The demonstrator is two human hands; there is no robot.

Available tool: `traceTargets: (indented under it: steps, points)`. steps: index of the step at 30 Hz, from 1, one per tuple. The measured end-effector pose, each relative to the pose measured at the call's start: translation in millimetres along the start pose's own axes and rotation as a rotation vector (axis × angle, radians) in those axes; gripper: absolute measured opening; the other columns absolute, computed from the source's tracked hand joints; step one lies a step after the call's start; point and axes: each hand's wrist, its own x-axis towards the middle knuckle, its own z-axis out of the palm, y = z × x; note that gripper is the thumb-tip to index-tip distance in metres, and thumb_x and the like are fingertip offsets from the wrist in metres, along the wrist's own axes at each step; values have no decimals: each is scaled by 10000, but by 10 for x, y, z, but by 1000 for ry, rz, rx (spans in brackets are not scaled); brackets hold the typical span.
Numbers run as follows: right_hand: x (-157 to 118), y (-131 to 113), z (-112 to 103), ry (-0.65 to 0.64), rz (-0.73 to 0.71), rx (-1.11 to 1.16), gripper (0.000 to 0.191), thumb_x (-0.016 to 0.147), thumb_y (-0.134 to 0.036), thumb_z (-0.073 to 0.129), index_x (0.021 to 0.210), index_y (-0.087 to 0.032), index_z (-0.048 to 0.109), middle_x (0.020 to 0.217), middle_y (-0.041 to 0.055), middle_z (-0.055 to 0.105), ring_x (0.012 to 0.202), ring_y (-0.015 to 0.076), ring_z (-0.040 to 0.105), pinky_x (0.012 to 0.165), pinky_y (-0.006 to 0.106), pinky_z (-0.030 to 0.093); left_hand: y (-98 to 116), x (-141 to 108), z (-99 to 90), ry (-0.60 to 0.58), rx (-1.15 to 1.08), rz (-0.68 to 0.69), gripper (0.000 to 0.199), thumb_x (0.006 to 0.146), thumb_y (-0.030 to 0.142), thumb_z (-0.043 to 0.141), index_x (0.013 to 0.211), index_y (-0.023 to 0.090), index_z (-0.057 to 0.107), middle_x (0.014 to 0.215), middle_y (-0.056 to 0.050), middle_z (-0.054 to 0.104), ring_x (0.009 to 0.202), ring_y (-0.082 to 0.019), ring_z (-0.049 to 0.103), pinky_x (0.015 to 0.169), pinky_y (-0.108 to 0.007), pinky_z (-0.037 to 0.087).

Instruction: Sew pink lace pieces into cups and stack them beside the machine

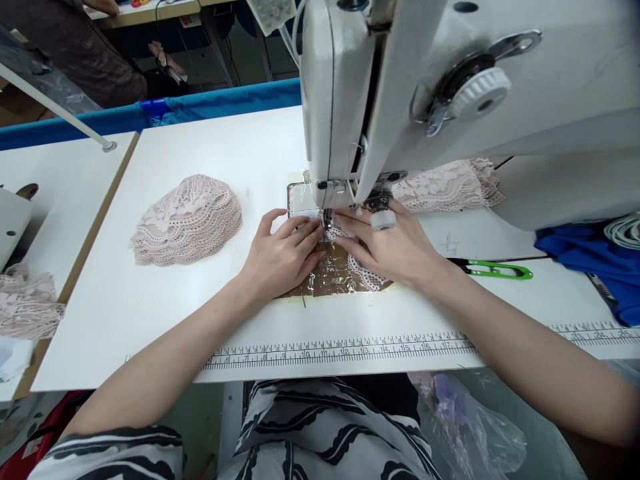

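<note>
Lying beyond the ruler (325,353), the lace (369,277) is partly covered beneath the machine (345,100) by the right hand (393,243), thumb and fingers apart, while the brown sheet (336,268) under the lace is touched by the left hand (280,257), fingers also apart, with a pile (187,220) seen leftward and blue cloth (225,103) behind.

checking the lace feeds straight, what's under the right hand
Lace pokes out from under the right hand, over a shiny brown surface. Whatever lies beneath the hand itself is covered, so the lace's full outline is hidden.
</note>
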Motion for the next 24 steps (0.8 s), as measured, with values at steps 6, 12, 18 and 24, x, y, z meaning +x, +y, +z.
traceTargets:
  steps: [6, 12, 18, 24]
  points:
    - [37, 52, 26, -32, 3, -8, 384, 1021, -196, 348, 1117, -108, 709, 1136, 152, 713, 1073, 271, 611, 978, 421, 396, 85, -17, -32, 67, 27, 100, 280, 994, 268, 550, 1226, 152, 656, 1251, -51, 709, 1062, -216, 661, 927, -407, 448]
    - [-18, -15, -96, -5, 53, -34, 368, 1017, -251, 397, 1114, -136, 733, 985, 120, 734, 930, 259, 637, 1023, 459, 362, -10, -43, -121, 117, 32, 89, 195, 970, 338, 600, 964, 179, 711, 975, -41, 778, 967, -232, 678, 903, -432, 446]
    - [-4, -7, 82, -17, 52, -21, 400, 1015, -271, 373, 1170, -127, 711, 1124, 180, 681, 1102, 303, 579, 1035, 503, 352, 64, -60, -125, 104, 32, 104, 227, 965, 351, 600, 1094, 182, 678, 1053, -46, 757, 920, -205, 672, 821, -386, 473]
    - [0, -2, -93, -39, 78, 58, 344, 956, -260, 454, 953, -143, 778, 1032, 141, 704, 1041, 298, 592, 1046, 509, 358, -57, -98, -150, 61, 192, 15, 147, 971, 218, 564, 1000, 192, 706, 1049, -76, 752, 988, -260, 667, 906, -473, 449]
